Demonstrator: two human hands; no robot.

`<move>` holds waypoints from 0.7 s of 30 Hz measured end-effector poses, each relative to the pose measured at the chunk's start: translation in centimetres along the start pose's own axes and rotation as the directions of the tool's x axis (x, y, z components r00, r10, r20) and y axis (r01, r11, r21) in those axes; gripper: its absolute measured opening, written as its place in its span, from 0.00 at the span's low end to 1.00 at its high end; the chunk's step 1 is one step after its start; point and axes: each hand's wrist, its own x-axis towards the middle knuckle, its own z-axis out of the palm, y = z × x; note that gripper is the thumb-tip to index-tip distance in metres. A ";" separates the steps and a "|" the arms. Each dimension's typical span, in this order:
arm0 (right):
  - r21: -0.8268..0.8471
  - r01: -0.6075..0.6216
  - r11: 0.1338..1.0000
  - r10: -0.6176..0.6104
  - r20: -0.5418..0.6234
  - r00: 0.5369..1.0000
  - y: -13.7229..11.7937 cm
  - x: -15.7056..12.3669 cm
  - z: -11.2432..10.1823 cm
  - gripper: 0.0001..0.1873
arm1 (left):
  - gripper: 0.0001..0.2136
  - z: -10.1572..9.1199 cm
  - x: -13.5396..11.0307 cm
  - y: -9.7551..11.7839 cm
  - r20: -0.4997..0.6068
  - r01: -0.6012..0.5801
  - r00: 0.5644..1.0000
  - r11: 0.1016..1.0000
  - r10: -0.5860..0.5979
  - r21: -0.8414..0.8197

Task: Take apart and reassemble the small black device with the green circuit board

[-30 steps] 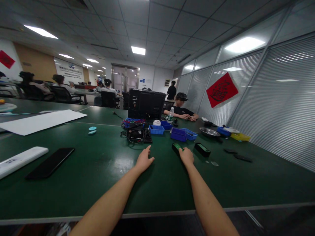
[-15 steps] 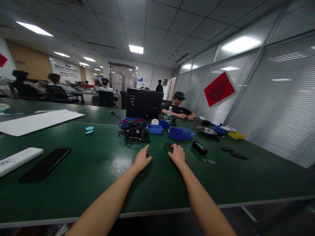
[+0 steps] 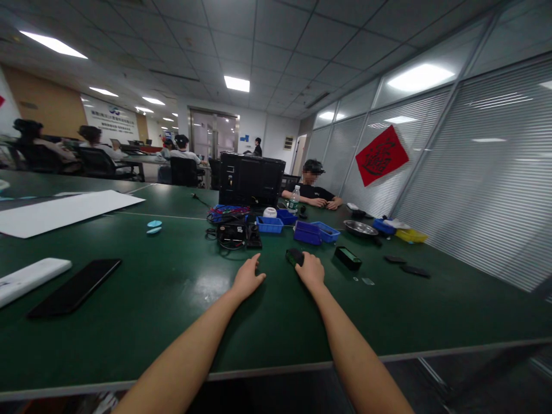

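My right hand [image 3: 310, 270] lies on the green table [image 3: 267, 322] with its fingers closed over a small black device with a green face [image 3: 294, 256], which pokes out on the far side of the hand. My left hand [image 3: 246, 278] rests flat on the table just to the left, fingers apart, holding nothing. A second black device with a green top [image 3: 347, 257] lies a short way to the right of my right hand.
Beyond the hands are a tangle of black cables and a charger [image 3: 233, 234], several blue bins [image 3: 311, 232], a black case [image 3: 250, 180], a metal bowl [image 3: 360, 229] and a seated person [image 3: 314, 190]. A black phone [image 3: 74, 286] and a white bar [image 3: 30, 276] lie at left.
My right hand has slid the small black device leftward across the table, closer to my left hand. The left hand has stayed in place.
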 end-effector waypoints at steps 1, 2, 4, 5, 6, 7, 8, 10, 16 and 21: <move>-0.038 0.031 0.999 -0.033 -0.035 0.999 -0.3 -0.2 -0.1 0.23 | 0.32 0.0 0.0 0.0 -0.001 -0.005 1.000 1.000 0.005 0.000; -0.077 0.067 0.995 -0.072 -0.068 0.995 -0.6 -0.5 -0.1 0.22 | 0.32 0.0 0.0 0.0 -0.002 -0.009 1.000 1.000 0.009 0.000; -0.142 0.145 0.979 -0.163 -0.122 0.979 -1.4 -1.1 -0.2 0.19 | 0.32 0.0 0.0 0.0 -0.004 -0.014 1.000 1.000 0.014 0.004; -0.165 0.181 0.969 -0.205 -0.141 0.969 -1.9 -1.4 -0.3 0.17 | 0.31 0.0 0.0 0.1 -0.005 -0.016 1.000 1.000 0.016 0.007; -0.180 0.215 0.960 -0.243 -0.151 0.958 -2.3 -1.7 -0.3 0.17 | 0.31 0.0 0.0 0.1 -0.006 -0.015 1.000 1.000 0.015 0.010; -0.188 0.244 0.952 -0.274 -0.158 0.949 -2.7 -1.9 -0.4 0.16 | 0.31 0.0 0.0 0.1 -0.006 -0.016 1.000 1.000 0.016 0.013; -0.187 0.268 0.945 -0.299 -0.160 0.941 -3.1 -2.2 -0.4 0.16 | 0.31 0.0 -0.1 0.2 -0.008 -0.016 1.000 1.000 0.016 0.016; -0.166 0.313 0.935 -0.339 -0.158 0.927 -3.8 -2.7 -0.5 0.18 | 0.31 0.0 -0.1 0.2 -0.010 -0.022 1.000 0.999 0.022 0.023; 0.043 0.275 0.960 -0.257 -0.244 0.935 -3.5 -2.3 -0.7 0.18 | 0.30 0.0 0.0 0.1 -0.014 -0.009 1.000 1.000 0.009 0.027; 0.406 0.007 0.914 0.047 -0.122 0.991 -0.6 0.0 0.5 0.20 | 0.30 0.1 0.0 0.0 -0.007 -0.008 1.000 1.000 0.008 0.015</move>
